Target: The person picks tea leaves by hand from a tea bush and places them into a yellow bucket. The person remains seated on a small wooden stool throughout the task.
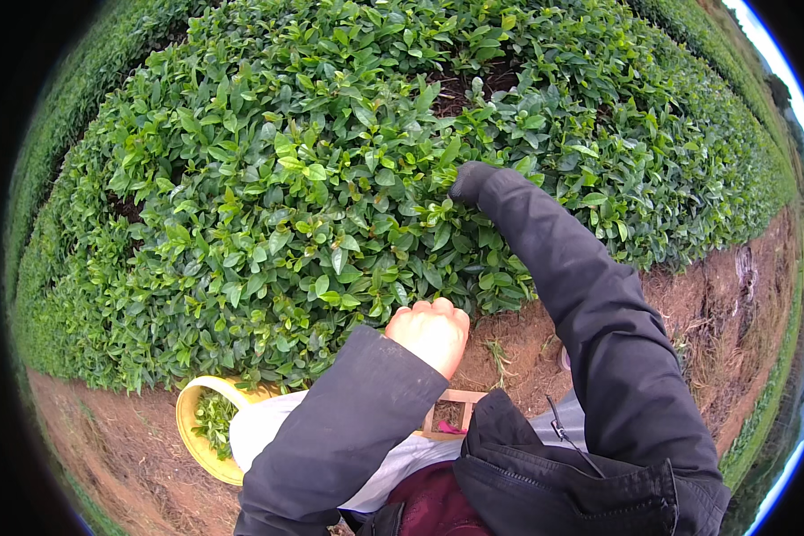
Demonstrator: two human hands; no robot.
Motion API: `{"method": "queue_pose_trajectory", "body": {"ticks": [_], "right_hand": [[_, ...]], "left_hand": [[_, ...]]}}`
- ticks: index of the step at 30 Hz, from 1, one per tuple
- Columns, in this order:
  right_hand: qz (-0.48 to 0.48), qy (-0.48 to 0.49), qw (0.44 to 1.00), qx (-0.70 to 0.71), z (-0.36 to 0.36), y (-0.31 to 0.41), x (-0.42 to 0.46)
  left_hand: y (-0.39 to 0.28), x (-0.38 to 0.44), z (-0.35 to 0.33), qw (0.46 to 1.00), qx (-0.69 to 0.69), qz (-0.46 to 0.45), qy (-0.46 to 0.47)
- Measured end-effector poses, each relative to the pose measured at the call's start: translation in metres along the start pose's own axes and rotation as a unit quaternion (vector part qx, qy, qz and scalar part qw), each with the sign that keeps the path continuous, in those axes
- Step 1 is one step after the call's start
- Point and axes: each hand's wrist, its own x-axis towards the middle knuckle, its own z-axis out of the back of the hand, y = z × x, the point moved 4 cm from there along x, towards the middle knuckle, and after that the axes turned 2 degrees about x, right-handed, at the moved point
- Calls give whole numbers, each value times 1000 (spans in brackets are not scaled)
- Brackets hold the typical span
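Note:
Dense tea bushes (295, 201) with glossy green leaves and paler young shoots fill the view before me. My right hand (472, 182), in a dark glove, reaches into the foliage right of centre; leaves hide its fingertips, so any hold on a shoot cannot be seen. Bare and closed in a loose fist, my left hand (434, 333) is near the bushes' front edge, its back turned up; whether something is inside it is hidden. A yellow bucket (186, 429) with picked green leaves (214, 419) in it is at lower left, beside my leg.
Reddish-brown soil (141, 462) with dry plant litter runs along the near side of the bushes. A light wooden frame (459, 395) and a pink item (450, 427) lie close to my body. Dark gaps (452, 90) show within the bushes, and further hedge rows border them.

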Motion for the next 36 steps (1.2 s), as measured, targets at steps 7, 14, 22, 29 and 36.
{"method": "queue_pose_trajectory", "body": {"ticks": [7, 14, 22, 29, 36], "right_hand": [[-76, -150, 595, 786, 18, 15, -54], [60, -218, 789, 571, 55, -29, -15], [-135, -27, 990, 17, 66, 25, -1], [-119, 2, 993, -1, 51, 22, 10], [-29, -188, 915, 356, 64, -20, -4]], "left_hand": [[6, -7, 0, 1000, 0, 6, -11], [3, -6, 2, 1000, 8, 12, 23], [5, -7, -2, 999, 11, 28, 34], [8, -7, 0, 1000, -1, 19, 24], [9, -9, 2, 999, 7, 28, 25]]}}
